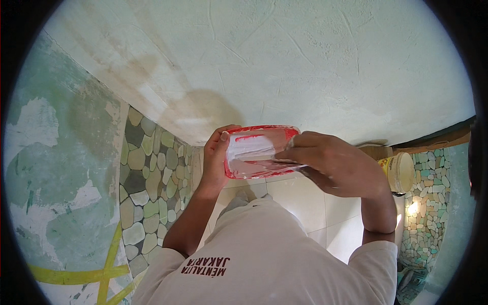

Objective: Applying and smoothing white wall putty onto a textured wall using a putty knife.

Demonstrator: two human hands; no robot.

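Note:
A red plastic tray (259, 127), smeared with white paste (246, 146), is held level at the middle of the view. My left hand (217, 152) grips its left end, with the thumb over the rim. My right hand (333, 165) is closed on what looks like a flat scraper (267, 163), its blade lying inside the tray among the paste. Its handle is mostly hidden by my fingers.
A pale, rough plastered wall (315, 61) rises ahead. Patchy green plaster (56, 152) with yellow tape and a pebble-tiled strip (147, 188) are at left. A pale bucket (404, 172) stands at right. Light square floor tiles (300, 203) lie below me.

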